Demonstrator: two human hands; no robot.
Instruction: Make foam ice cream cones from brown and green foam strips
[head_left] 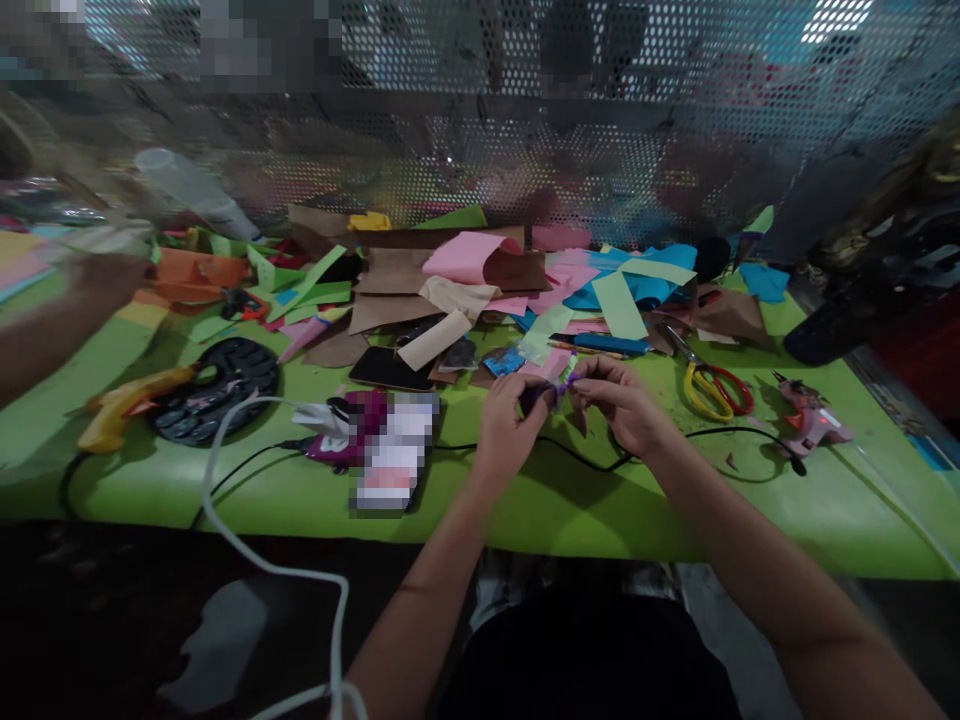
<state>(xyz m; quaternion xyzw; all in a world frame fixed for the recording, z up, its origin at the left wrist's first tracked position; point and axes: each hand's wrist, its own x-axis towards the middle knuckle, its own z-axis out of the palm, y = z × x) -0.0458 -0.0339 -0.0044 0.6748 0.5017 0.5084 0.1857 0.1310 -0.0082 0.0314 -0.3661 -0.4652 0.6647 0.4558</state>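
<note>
Above the front middle of the green table, both my hands are close together on a small purple piece (568,381), its kind too small to make out. My left hand (513,412) pinches it from the left, fingers curled in. From the other side, the fingertips of my right hand (621,400) are closed on it. Bits of green and pink paper show just behind the fingers. To the right of my right hand lie scissors (705,388) with yellow and red handles. Farther right is a pink glue gun (814,428) with a small red light.
Coloured paper scraps (480,262) heap along the back against a perforated metal screen (465,140). At left lie a yellow glue gun (131,405), a black tray (217,388) and a purple power socket (346,432) with cables. Another person's hand (101,262) reaches in there, blurred.
</note>
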